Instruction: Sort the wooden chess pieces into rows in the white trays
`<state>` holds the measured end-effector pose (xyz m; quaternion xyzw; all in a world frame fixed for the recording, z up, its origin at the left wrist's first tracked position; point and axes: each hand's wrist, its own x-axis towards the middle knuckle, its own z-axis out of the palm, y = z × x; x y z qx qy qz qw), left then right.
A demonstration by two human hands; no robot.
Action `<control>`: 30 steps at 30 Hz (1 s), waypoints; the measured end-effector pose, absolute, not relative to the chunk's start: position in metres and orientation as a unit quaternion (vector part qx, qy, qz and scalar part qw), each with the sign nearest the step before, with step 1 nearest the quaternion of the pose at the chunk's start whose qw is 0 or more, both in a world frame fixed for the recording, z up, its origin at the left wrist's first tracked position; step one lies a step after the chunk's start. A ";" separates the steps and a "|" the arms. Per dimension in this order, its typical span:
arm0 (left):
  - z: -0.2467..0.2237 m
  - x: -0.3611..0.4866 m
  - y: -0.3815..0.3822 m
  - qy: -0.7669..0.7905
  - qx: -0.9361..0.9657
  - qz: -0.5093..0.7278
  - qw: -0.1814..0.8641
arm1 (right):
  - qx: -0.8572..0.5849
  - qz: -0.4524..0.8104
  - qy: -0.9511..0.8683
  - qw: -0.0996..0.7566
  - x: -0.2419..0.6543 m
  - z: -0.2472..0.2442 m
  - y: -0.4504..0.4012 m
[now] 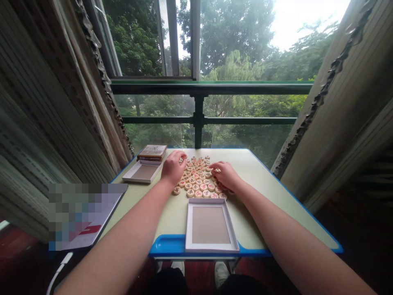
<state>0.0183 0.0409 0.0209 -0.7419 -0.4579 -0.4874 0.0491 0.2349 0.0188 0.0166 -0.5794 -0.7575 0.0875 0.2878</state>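
Round wooden xiangqi pieces [195,176] with red and black characters lie close together in the middle of the table. My left hand [172,167] is at the far left of the group, its fingers curled round a xiangqi piece [184,156] at the fingertips. On the right side, my right hand [226,174] rests over the pieces with its fingers apart and the index finger stretched towards one; some pieces under it are hidden. Nearest to me, a shallow white box tray [190,225] with a grey-brown inside lies just below the pieces.
The pale table [264,196] has a blue rim. Another shallow box part [144,171] lies at the left, with a printed box [152,150] behind it. A partly blurred-out device [92,221] sits at the left edge, a white cable [59,268] beside it. Curtains and a window railing [215,88] stand beyond.
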 end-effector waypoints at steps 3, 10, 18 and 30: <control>0.019 0.016 0.043 -0.453 -0.746 -0.485 0.049 | -0.561 0.135 -0.728 0.371 0.232 0.023 0.012; 0.013 0.007 0.052 -0.482 -0.734 -0.478 0.032 | -0.310 0.273 -0.841 0.348 0.205 0.049 -0.052; 0.016 0.006 0.048 -0.478 -0.782 -0.398 0.037 | -0.259 0.153 -0.929 0.215 0.196 0.039 -0.072; 0.017 0.006 0.047 -0.461 -0.814 -0.353 0.006 | -0.259 0.124 -0.948 0.137 0.203 0.053 -0.076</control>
